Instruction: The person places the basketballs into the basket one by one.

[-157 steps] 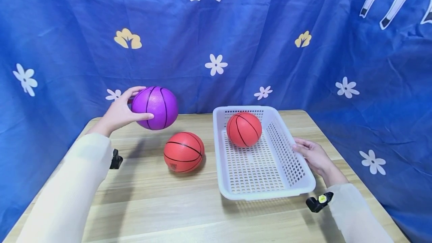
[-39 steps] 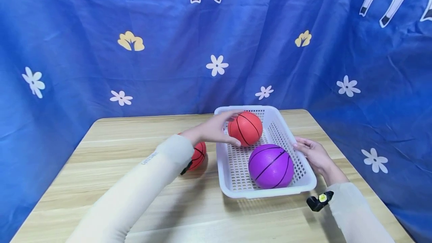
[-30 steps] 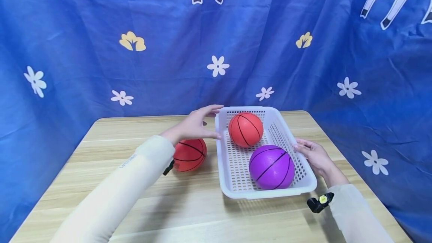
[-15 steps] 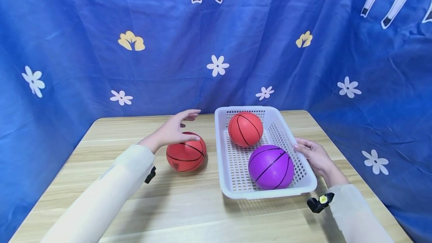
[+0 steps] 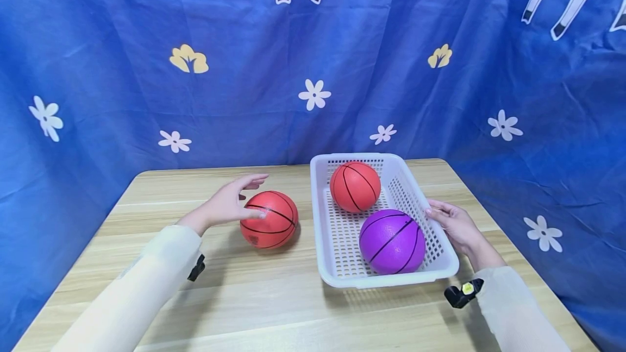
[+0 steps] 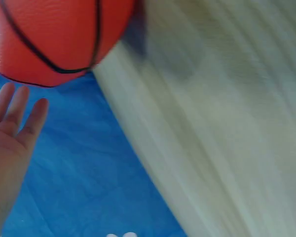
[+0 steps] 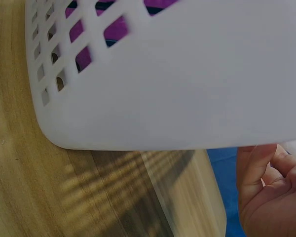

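In the head view my left hand [image 5: 222, 205] is at the left side of a red basketball [image 5: 274, 227] on the table, thumb and fingers spread. The left wrist view has its extended fingers [image 6: 32, 123] a small gap away from that ball. A white plastic basket [image 5: 323, 265] stands to the right, with a second red basketball [image 5: 355, 187] at its far end and a purple basketball [image 5: 393, 242] at its near end. My right hand [image 5: 457, 230] grips the basket's right rim. Its curled fingers [image 7: 254, 170] show under the rim in the right wrist view.
The wooden table [image 5: 264, 308] has its far edge against a blue patterned cloth [image 5: 235, 113], which also hangs at both sides. A black wrist camera [image 5: 462, 293] sits on the right sleeve, another [image 5: 196, 268] on the left.
The purple basketball, earlier in my left hand, now lies in the basket. My left hand has since moved left from the basket to the loose red basketball. The right hand stays on the rim.
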`<state>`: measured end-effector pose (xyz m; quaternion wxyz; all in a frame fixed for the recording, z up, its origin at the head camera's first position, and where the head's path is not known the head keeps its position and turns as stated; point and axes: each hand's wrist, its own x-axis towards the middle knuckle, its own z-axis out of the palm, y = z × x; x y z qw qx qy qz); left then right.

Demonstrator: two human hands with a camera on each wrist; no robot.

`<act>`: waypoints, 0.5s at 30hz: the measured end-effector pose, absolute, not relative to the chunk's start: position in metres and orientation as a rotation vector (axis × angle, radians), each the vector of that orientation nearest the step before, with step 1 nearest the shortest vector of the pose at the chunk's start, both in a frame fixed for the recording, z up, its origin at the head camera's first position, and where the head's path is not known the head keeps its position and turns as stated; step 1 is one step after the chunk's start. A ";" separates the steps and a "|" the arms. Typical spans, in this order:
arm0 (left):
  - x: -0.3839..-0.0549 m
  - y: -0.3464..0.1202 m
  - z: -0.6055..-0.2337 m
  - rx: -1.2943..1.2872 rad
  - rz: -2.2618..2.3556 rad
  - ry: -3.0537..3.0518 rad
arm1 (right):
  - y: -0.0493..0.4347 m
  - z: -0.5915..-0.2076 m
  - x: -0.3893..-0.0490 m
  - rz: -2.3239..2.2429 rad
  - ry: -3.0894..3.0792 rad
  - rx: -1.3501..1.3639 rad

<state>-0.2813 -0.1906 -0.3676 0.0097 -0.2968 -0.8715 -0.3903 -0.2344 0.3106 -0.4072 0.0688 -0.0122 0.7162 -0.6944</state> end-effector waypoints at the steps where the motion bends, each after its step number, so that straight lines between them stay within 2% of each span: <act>1: -0.282 -0.193 -0.372 -0.921 -1.225 -2.730 | 0.311 -0.407 -0.234 -2.089 2.159 -0.035; 8: -0.276 -0.198 -0.390 -0.901 -1.380 -2.795 | 0.310 -0.407 -0.234 -2.081 2.174 -0.027; 15: -0.262 -0.191 -0.381 -0.911 -1.492 -2.802 | 0.309 -0.406 -0.233 -2.085 2.166 -0.026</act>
